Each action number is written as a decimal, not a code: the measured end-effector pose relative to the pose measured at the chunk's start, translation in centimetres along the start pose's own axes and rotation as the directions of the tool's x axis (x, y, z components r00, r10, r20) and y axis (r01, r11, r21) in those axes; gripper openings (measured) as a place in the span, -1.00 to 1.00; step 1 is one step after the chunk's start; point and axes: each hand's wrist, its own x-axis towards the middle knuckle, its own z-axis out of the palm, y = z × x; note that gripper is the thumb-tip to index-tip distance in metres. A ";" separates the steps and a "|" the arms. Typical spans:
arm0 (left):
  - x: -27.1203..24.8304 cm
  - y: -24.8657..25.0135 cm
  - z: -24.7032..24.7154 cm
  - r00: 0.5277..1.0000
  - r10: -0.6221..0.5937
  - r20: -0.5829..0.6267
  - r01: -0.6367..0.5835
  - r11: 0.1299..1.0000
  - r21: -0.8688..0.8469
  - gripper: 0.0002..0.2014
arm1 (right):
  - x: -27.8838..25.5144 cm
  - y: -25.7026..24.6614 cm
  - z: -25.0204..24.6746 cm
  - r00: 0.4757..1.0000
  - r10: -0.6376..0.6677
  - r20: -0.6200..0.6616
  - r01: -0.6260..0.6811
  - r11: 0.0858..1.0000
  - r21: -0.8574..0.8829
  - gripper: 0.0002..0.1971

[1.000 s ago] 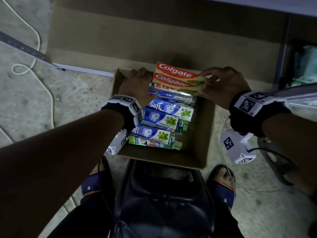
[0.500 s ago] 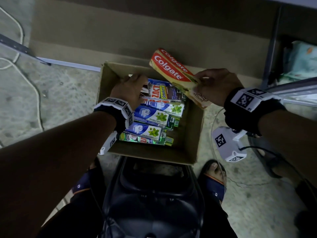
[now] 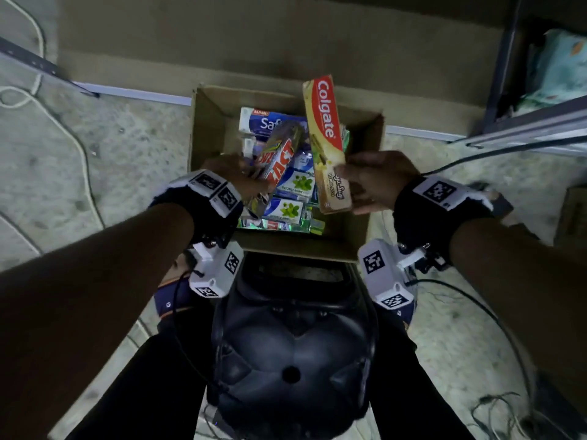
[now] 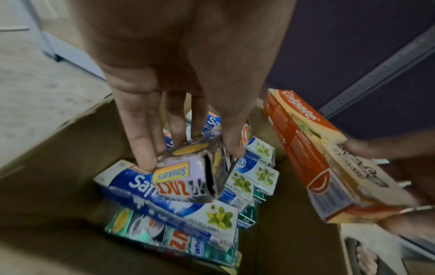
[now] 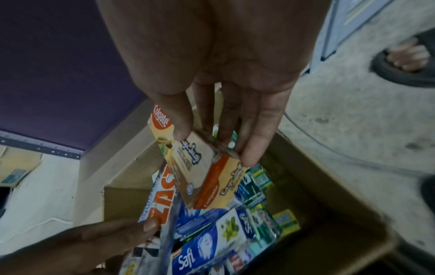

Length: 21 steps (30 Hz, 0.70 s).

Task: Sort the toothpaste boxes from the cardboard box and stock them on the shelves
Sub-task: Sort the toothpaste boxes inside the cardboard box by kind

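An open cardboard box (image 3: 209, 122) sits on the floor with several toothpaste boxes inside. My right hand (image 3: 371, 182) grips the near end of red-and-yellow Colgate boxes (image 3: 325, 134), tilted up over the box's right side; they show again as Colgate boxes (image 5: 207, 178) and Colgate boxes (image 4: 324, 158). My left hand (image 3: 235, 176) pinches the end of a silver Zact box (image 3: 279, 160), raised at a slant; its end flap shows on the Zact box (image 4: 188, 171). Blue Safi boxes (image 3: 270, 122) lie stacked beneath, also as Safi boxes (image 4: 164, 193).
A metal shelf frame (image 3: 540, 122) stands at the right, with a pale packet (image 3: 559, 65) on it. A brown cardboard sheet (image 3: 254, 42) lies behind the box. Cables (image 3: 79, 147) trail on the concrete floor. My sandalled foot (image 5: 407, 61) stands to the right of the box.
My right hand swung the Colgate boxes from lying across the box to pointing away and upward. My left hand took hold of the Zact box and lifted its far end.
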 end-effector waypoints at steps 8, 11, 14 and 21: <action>-4.3 -2.2 2.4 0.959 -0.168 0.229 0.231 0.931 -0.283 -0.60 | -1.7 4.5 4.3 0.988 0.146 0.044 -0.150 0.983 0.104 -0.91; -4.9 -2.8 3.4 0.949 -0.191 0.249 0.271 0.898 -0.345 -0.71 | -1.4 6.2 5.6 0.981 0.183 0.058 -0.189 0.976 0.111 -0.88; -4.8 -3.2 3.8 0.946 -0.160 0.281 0.252 0.910 -0.328 -0.59 | -0.9 7.6 6.6 0.979 0.201 0.027 -0.203 0.972 0.115 -0.79; -5.0 -3.8 5.8 0.997 -0.031 0.067 0.043 0.984 -0.176 -0.36 | -0.7 9.8 6.8 0.996 0.081 -0.044 -0.091 0.946 -0.312 -0.75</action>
